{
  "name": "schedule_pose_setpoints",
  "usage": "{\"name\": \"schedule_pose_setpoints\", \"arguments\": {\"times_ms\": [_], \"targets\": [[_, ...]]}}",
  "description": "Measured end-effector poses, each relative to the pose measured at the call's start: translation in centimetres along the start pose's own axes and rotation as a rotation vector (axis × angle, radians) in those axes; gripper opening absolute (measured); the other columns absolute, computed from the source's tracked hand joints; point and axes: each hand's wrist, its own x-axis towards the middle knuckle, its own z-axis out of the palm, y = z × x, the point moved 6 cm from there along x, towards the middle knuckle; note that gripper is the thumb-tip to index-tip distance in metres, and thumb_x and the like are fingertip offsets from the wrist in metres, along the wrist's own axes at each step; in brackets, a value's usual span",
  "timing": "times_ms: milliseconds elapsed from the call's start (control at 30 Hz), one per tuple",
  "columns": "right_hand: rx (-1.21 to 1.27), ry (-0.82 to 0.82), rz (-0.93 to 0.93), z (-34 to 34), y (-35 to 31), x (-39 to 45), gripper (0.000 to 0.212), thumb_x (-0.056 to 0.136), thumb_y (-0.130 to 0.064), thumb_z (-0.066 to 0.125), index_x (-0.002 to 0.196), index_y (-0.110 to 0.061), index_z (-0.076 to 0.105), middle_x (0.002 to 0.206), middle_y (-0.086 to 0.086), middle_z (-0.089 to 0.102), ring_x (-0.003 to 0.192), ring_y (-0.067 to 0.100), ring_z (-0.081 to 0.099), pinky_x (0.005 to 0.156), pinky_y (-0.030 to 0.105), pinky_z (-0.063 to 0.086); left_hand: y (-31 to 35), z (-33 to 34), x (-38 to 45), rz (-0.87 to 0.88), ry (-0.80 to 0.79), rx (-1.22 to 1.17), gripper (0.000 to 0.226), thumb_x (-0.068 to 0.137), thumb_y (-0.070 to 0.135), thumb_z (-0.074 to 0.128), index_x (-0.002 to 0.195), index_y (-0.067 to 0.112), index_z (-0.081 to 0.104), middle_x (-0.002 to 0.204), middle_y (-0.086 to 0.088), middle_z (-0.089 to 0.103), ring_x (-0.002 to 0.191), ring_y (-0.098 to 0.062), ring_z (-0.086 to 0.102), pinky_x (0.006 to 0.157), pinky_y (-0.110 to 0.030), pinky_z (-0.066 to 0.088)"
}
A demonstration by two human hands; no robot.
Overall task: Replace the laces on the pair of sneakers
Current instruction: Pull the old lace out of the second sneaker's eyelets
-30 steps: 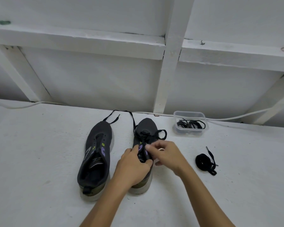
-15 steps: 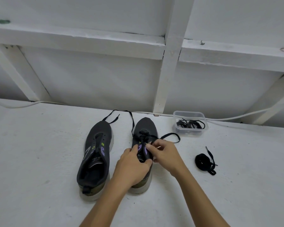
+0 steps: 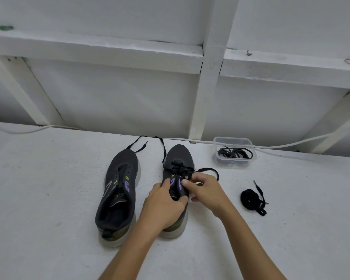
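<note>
On sneaker (image 3: 176, 158): hands (image 3: 185, 197) gripping lace (image 3: 206, 170)

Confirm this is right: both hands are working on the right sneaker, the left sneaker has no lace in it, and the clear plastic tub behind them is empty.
One thing is wrong. The head view shows the clear plastic tub holds black laces, so it is not empty. The left hand and right hand are on the right sneaker, and the left sneaker is unlaced.

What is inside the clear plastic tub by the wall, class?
The clear plastic tub holds a loose tangle of black laces. Its see-through walls show them resting on the bottom. How many laces there are cannot be told, as they overlap one another.
</note>
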Motion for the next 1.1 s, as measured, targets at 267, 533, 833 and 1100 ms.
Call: {"name": "schedule_pose_setpoints", "arguments": {"times_ms": [267, 533, 833, 1100], "targets": [[0.104, 0.064, 0.088, -1.6, -0.3, 0.2, 0.019, 0.099, -0.031, 0.063, 0.086, -0.017, 0.066, 0.081, 0.002, 0.073, 0.071, 0.013, 0.072, 0.059, 0.028, 0.057, 0.0, -0.2, -0.1, -0.017, -0.027, -0.014, 0.062, 0.085, 0.057, 0.06, 0.142, 0.035, 0.044, 0.123, 0.006, 0.05, 0.118, -0.019, 0.05, 0.096, -0.034, 0.045], [-0.011, 0.052, -0.028, 0.6, -1.3, 0.1, 0.02, 0.094, -0.026, 0.069, 0.079, -0.013, 0.067, 0.075, 0.002, 0.065, 0.073, 0.017, 0.064, 0.075, 0.043, 0.061, -0.1, -0.2, 0.3, -0.009, -0.045, 0.011, 0.068, 0.083, 0.06, 0.059, 0.143, 0.032, 0.044, 0.126, 0.002, 0.052, 0.123, -0.021, 0.05, 0.101, -0.039, 0.047], [0.075, 0.06, 0.021, 0.2, -0.4, 0.0, 0.015, 0.104, -0.023, 0.053, 0.096, -0.012, 0.06, 0.086, 0.004, 0.068, 0.074, 0.009, 0.065, 0.071, 0.031, 0.061, 0.8, -2.0, 1.6, 0.078, 0.073, 0.026, 0.034, 0.099, 0.05, 0.047, 0.107, 0.024, 0.068, 0.112, 0.001, 0.064, 0.11, -0.022, 0.06, 0.094, -0.035, 0.048], [0.095, 0.065, 0.028, 0.3, -0.1, 0.3, 0.014, 0.104, -0.022, 0.054, 0.095, -0.013, 0.06, 0.08, 0.0, 0.069, 0.072, 0.007, 0.065, 0.067, 0.025, 0.058, 2.2, -2.7, 3.6, 0.237, 0.16, 0.13, 0.023, 0.092, 0.032, 0.068, 0.114, 0.03, 0.073, 0.118, 0.009, 0.058, 0.107, -0.013, 0.057, 0.087, -0.027, 0.046]]}}
